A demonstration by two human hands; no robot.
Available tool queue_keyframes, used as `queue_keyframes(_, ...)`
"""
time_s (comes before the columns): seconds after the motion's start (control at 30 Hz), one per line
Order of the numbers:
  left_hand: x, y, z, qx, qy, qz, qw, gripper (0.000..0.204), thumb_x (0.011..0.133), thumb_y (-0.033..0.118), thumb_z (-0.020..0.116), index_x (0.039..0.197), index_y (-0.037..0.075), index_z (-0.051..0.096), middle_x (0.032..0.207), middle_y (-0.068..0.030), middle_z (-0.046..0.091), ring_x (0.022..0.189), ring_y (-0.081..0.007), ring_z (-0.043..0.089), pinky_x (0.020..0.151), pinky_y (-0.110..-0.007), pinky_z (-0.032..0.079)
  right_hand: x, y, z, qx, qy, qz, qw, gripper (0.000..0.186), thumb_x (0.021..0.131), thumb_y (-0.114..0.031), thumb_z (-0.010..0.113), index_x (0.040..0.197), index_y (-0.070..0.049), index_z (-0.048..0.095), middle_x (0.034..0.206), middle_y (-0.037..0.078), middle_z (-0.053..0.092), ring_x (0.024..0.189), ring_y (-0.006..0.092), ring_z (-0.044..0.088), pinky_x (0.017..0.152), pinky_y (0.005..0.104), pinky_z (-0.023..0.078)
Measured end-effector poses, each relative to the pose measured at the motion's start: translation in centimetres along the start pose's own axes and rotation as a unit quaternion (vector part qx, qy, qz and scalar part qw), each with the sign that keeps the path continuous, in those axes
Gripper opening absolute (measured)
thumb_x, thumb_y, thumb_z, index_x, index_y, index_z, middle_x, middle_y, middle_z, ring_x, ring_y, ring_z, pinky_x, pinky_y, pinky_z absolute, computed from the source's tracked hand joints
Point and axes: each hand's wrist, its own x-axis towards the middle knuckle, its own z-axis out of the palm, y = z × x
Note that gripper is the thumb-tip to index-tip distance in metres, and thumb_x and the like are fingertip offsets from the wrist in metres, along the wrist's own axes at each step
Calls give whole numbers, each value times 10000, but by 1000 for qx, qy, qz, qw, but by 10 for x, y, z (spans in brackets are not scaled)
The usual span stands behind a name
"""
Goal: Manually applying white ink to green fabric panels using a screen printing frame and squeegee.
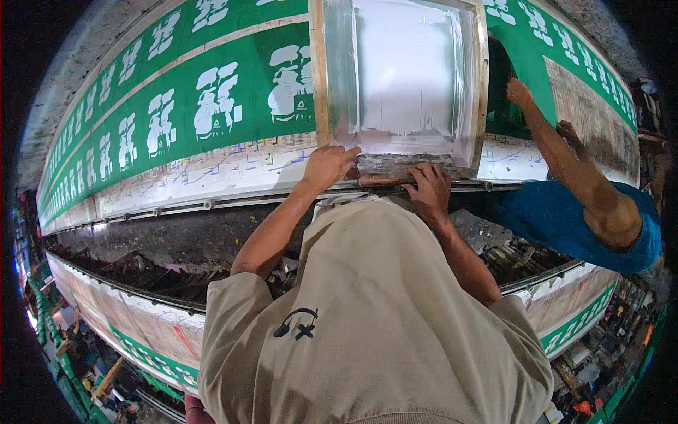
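A screen-printing frame (319,78), with pale mesh (406,71) smeared in white ink, lies over a long printing table. My left hand (326,165) grips its lower left corner, fingers curled at the edge. My right hand (431,182) has its fingers bent over a worn wooden bar (381,168) along the frame's lower edge. Green fabric (176,71) printed with rows of white figures runs out to the left of the frame and continues on the right.
A co-worker's arm (558,155) in a blue shirt reaches to the green fabric right of the frame. The table's near rail (162,210) borders a dark gap (162,240) with debris, and a second printing table (127,311) stands behind me on the near side.
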Motion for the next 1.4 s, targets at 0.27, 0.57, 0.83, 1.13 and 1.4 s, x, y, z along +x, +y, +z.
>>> queue_keyframes(0.27,1,3,-2,0,-28,-14,1000,375,935,207,671,1309,184,690,858,-109,704,864,-342,696,804,-483,564,-3,-3,-1,5,3,12,1000,480,759,-280,880,1183,-93,752,1155,53,641,1141,292,580,1013,490,436)
queue_keyframes(0.57,-2,1,0,11,-8,9,1000,393,927,185,645,1317,171,691,853,-105,711,856,-319,708,811,-476,565,-4,-1,2,-10,13,1,1000,467,748,-275,875,1163,-96,758,1162,53,644,1141,298,586,1032,515,432)
queue_keyframes(0.83,-2,1,6,38,9,15,999,366,924,186,634,1283,163,701,799,-101,706,798,-314,709,780,-465,576,-6,0,3,-22,-9,9,1000,475,763,-295,870,1187,-129,737,1165,21,646,1145,275,592,1017,498,434)
queue_keyframes(1.13,-4,2,8,28,31,11,999,392,900,172,648,1288,161,703,798,-93,704,791,-318,701,783,-469,578,-6,0,3,-43,-8,0,999,466,767,-310,870,1181,-144,736,1155,14,640,1140,259,595,1003,496,432)
queue_keyframes(1.4,-7,2,17,5,81,12,997,348,873,144,685,1216,121,741,825,-105,709,809,-325,688,796,-475,568,-6,0,3,-38,-3,2,999,460,772,-294,867,1186,-144,734,1151,20,637,1145,263,597,1018,499,439)
